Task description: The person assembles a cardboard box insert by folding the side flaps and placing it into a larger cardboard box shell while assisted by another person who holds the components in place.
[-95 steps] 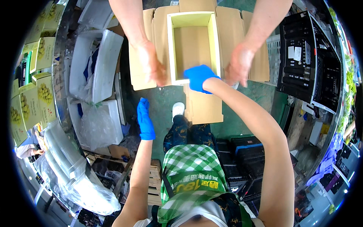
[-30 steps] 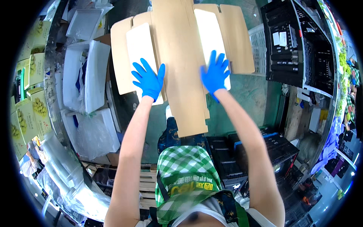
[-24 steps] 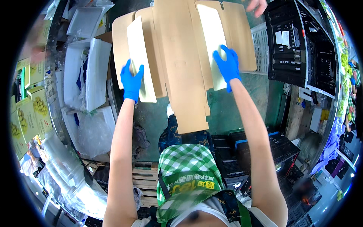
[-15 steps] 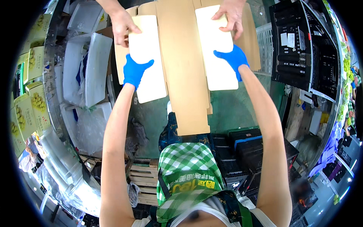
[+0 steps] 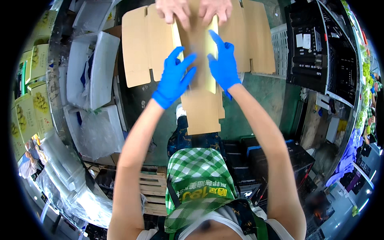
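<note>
My left hand [image 5: 175, 78], in a blue glove, is open with its fingers spread beside the near part of a pale yellow panel [image 5: 176, 35]. My gloved right hand [image 5: 225, 66] is also open, index finger stretched forward along a second pale yellow panel [image 5: 211, 78]. Both panels stand about on edge, facing each other over the middle strip of an unfolded brown cardboard box [image 5: 200, 116]. At their far ends, another person's bare left-side hand [image 5: 174, 10] and right-side hand [image 5: 215, 9] hold them. Motion blurs the space between the panels.
White foam boxes [image 5: 105, 74] stand at the left, with clear plastic wrap [image 5: 72, 192] nearer. Black crates [image 5: 306, 52] and a white slatted crate [image 5: 280, 50] are at the right. A wooden pallet [image 5: 154, 192] and a black box [image 5: 296, 160] flank my apron.
The two panels went from lying spread apart to standing on edge close together. My hands and the other person's hands moved inward with them, and my fingers are now spread.
</note>
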Motion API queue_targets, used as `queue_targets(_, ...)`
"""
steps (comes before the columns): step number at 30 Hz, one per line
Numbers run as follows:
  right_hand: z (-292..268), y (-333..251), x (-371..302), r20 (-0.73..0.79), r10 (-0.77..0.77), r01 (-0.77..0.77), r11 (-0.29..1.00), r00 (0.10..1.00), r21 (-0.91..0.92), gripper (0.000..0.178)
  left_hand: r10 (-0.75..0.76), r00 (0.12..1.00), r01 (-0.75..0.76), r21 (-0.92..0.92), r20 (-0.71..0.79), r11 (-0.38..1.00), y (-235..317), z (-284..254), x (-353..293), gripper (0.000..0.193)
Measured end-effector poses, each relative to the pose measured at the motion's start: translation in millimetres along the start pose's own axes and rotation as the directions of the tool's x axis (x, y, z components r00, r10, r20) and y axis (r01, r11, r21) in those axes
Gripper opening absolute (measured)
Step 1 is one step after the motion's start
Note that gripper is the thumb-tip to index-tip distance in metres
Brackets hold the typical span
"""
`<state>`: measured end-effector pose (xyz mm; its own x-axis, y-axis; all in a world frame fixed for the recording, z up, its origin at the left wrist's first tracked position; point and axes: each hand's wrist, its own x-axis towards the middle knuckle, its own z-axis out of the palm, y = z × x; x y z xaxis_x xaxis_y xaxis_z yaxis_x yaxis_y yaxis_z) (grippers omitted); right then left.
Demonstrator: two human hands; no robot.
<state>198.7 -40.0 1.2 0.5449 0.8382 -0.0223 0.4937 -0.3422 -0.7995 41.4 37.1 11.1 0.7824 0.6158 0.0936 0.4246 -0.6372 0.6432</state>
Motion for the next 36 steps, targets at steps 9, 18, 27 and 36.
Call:
queue_targets(9,-70.0,60.5,-7.0,0.564,-0.496,0.673,0.724,0.660,-0.151,0.060,0.344,0.734,-0.581,0.280,0.585,0.765,-58.9,-23.7,-10.4,0.051)
queue_targets(18,-34.9,52.1,14.0,0.340,-0.715,0.791,0.540,0.611,-0.287,0.023,0.166,0.904,-0.364,0.503,0.395,0.784,-50.2,-25.5,15.0,0.036)
queue_targets(27,-7.8,43.2,21.1,0.311,-0.609,0.683,0.620,0.729,-0.386,0.022,0.094,0.972,-0.187,0.467,0.216,0.865,-14.6,11.3,24.1,0.055)
queue_targets(36,-20.1,38.5,13.4,0.166,-0.432,0.433,0.901,0.886,0.037,0.051,0.091,0.975,-0.179,0.479,0.203,0.859,-13.9,31.3,41.7,0.045)
